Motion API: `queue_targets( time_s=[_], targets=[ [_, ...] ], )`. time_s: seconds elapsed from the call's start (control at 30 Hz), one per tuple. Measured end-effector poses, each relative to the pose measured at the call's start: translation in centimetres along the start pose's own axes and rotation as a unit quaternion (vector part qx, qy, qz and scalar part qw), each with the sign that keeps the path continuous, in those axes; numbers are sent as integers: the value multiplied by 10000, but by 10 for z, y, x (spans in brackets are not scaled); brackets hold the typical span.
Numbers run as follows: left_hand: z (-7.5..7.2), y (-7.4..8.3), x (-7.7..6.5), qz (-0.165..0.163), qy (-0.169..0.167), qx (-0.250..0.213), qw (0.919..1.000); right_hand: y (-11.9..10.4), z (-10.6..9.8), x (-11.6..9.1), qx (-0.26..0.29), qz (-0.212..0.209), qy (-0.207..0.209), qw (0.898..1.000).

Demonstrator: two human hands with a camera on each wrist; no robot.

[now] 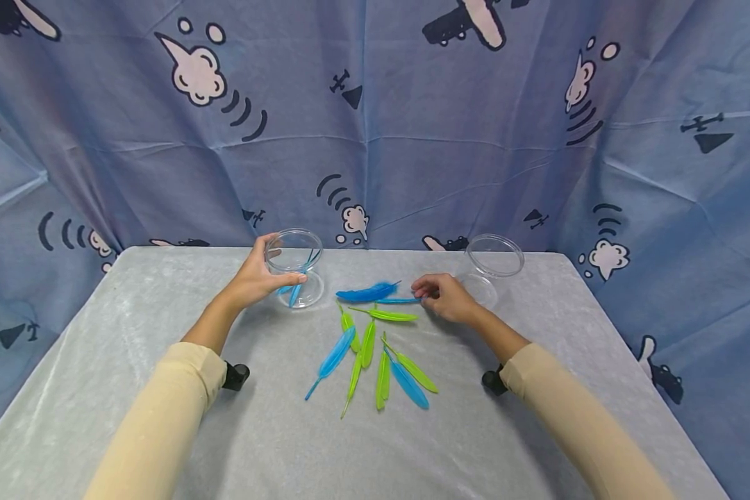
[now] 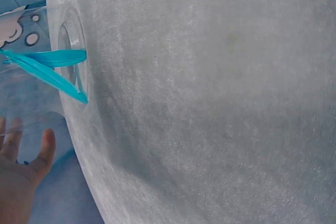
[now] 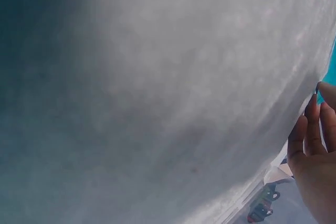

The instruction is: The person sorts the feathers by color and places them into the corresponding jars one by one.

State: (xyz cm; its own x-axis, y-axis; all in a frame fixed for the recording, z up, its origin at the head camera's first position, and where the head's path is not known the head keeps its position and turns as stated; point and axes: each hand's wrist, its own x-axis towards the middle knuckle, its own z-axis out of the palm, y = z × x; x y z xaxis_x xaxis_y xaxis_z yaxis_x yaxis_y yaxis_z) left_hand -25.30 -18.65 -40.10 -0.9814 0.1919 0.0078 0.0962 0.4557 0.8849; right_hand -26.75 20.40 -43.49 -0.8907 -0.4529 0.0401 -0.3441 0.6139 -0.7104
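Observation:
On the left, my left hand [image 1: 259, 274] holds a clear plastic container [image 1: 295, 267], thumb across its front and fingers round the far side. Blue feathers [image 2: 52, 72] stand slanted inside it. My right hand [image 1: 446, 297] pinches the right end of a slim blue feather [image 1: 395, 301] low over the table, thumb against fingertips. Just behind that feather lies a fluffier blue feather [image 1: 365, 292]. Nearer me, several green feathers [image 1: 367, 345] are scattered with two more blue ones, one at the left [image 1: 337, 353] and the other blue feather [image 1: 409, 382] at the right.
A second clear container [image 1: 495, 257] stands beyond my right hand, partly hidden by it. The table [image 1: 275, 444] has a pale grey cloth. A blue patterned curtain [image 1: 412, 125] hangs along the table's back edge.

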Motion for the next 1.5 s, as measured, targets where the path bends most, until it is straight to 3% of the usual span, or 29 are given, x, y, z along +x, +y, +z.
queue_targets(
  time_s=[0.37,0.83,1.5],
  targets=[
    [0,-1,0,-20,-5,6,10000,-5,-5,-5,-34,361,82,9993],
    [-1,-1,0,10,-12,137,9999,-26,-26,-11,164,-102,221,9996],
    [0,-1,-1,-3,-26,187,9998,-54,-54,-10,933,50,351,9950]
  ],
)
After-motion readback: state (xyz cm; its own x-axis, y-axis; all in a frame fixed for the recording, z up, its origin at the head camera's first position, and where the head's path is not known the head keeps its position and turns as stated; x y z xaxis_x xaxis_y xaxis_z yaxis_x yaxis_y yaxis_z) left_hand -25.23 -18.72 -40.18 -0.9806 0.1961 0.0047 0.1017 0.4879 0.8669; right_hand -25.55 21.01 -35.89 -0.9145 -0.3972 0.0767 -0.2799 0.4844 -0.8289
